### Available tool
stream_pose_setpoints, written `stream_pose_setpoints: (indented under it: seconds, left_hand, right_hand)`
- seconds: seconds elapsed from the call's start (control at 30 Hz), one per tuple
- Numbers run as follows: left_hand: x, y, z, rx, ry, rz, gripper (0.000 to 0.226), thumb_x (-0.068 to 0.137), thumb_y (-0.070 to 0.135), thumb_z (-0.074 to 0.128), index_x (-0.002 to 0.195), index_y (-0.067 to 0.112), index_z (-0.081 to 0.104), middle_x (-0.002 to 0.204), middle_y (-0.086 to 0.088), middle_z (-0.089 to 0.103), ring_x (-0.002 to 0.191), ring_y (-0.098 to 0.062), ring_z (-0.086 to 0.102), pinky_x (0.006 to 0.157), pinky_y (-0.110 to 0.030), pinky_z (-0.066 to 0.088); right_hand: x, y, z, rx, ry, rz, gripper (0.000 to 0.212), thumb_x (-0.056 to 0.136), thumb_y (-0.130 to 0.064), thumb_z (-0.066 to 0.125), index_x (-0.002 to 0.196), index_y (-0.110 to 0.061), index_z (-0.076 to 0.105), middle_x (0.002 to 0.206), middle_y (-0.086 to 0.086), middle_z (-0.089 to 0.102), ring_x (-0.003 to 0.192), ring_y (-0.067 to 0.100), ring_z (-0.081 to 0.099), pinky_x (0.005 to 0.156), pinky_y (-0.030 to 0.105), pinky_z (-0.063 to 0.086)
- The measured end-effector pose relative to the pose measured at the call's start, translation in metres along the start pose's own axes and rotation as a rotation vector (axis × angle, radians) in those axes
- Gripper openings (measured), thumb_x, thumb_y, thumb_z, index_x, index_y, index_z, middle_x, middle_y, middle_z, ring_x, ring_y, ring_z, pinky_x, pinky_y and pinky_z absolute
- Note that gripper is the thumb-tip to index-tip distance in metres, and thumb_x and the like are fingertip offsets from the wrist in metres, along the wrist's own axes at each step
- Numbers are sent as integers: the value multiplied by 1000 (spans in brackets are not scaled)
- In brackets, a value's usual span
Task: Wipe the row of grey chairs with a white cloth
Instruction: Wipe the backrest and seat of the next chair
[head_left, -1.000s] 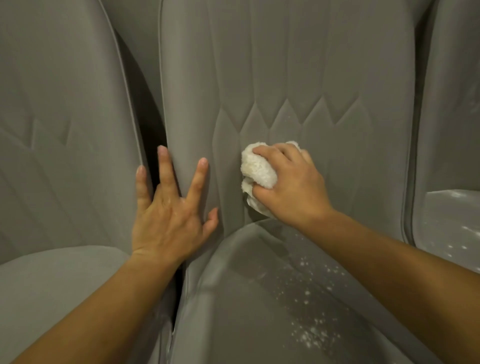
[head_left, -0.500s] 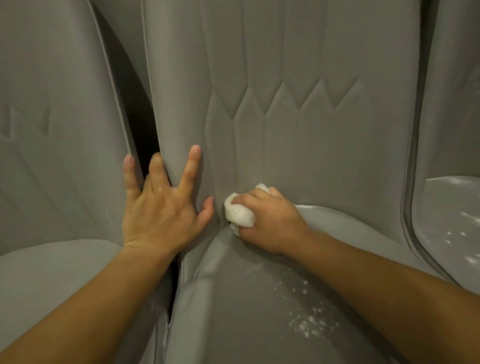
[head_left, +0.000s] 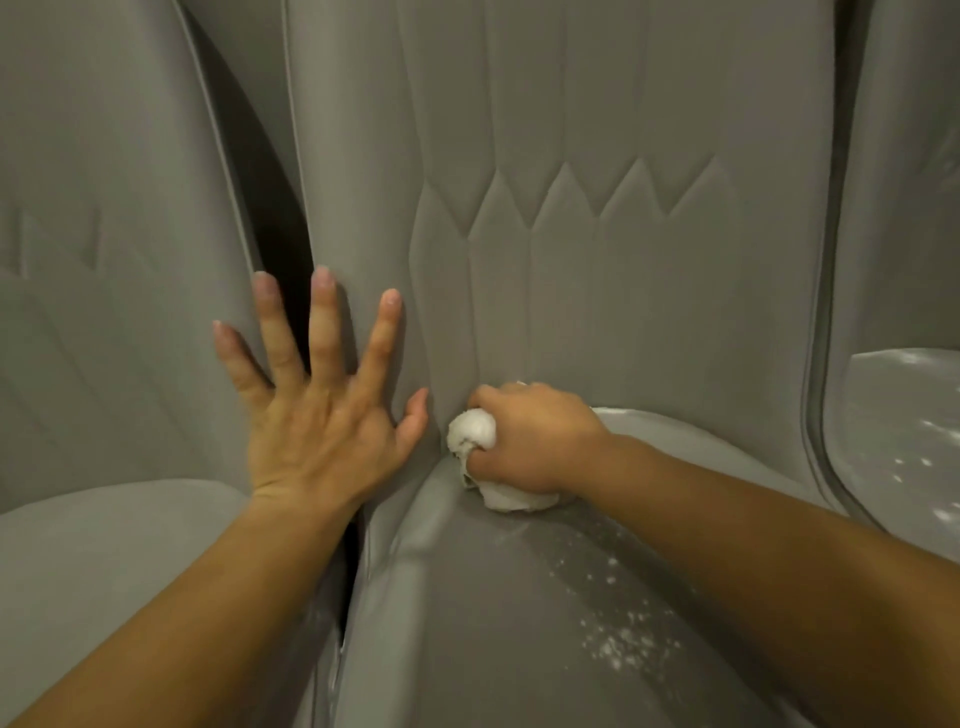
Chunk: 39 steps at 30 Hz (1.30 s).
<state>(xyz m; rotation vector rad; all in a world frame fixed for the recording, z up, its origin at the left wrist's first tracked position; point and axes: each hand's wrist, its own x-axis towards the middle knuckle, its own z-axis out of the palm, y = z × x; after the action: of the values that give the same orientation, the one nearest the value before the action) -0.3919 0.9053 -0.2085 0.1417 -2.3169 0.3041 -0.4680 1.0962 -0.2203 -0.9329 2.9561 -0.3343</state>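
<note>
1. The right hand (head_left: 530, 441) was curled tight round the cloth (head_left: 472, 434), which was bunched into a wad. White showed beside the knuckles and below the palm.
2. The cloth was pressed into the crease where the backrest (head_left: 597, 156) of the middle chair (head_left: 649, 312) met its seat (head_left: 467, 623), toward the left end of that crease.
3. The left hand (head_left: 317, 415) lay open and held nothing. Its fingers (head_left: 382, 332) were straight and spread, with the palm flat against the left edge of the backrest.
4. Its outer fingers reached across the dark gap (head_left: 275, 234) between the chairs toward the left chair (head_left: 104, 208). Its thumb (head_left: 413, 426) sat just beside the cloth without touching it.
5. The upholstery was grey. The backrest carried upright stitched seams that met in a zigzag line, and the seat was smoother, with a dull sheen.
6. White specks (head_left: 623, 639) were scattered on the seat right of centre, beside the right forearm. More lay on the seat of the right chair (head_left: 904, 208).
7. Chairs filled the whole view, standing side by side with narrow gaps between them.
8. By count there were three chairs, two hands and one cloth.
</note>
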Motion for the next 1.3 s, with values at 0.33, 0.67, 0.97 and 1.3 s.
stream_pose_setpoints:
  seconds: [0.33,0.67,0.97,1.3]
  left_hand:
    - [2,5,-7,-12,-130,-99,90,90,72,42,161,41,-4,158,-33,27,148,-57,-11,105,-86,2]
    - [3,5,-12,-38,-142,-114,90,87,71,41,160,41,-2,147,-30,40,150,-52,-12,105,-86,3]
    - [2,2,-11,-55,-102,-109,91,87,69,47,160,42,1,98,-29,48,151,-51,-11,103,-86,2]
    - [2,4,-14,-57,-136,-142,97,83,71,54,161,41,5,102,-31,49,151,-50,-11,106,-85,3]
  right_hand:
    - [1,17,-12,-92,108,102,38,86,-63,43,113,-37,54,114,-5,58,111,25,54,76,36,36]
    - [-15,29,-6,20,-14,-41,50,85,-67,57,127,-42,47,119,-11,53,115,16,46,85,28,32]
    - [-28,82,-30,-34,27,179,40,88,-57,54,124,-38,52,120,-5,60,114,22,57,81,34,43]
    - [-12,-6,7,150,-9,-216,53,81,-59,63,130,-46,50,124,-8,58,117,20,56,94,37,47]
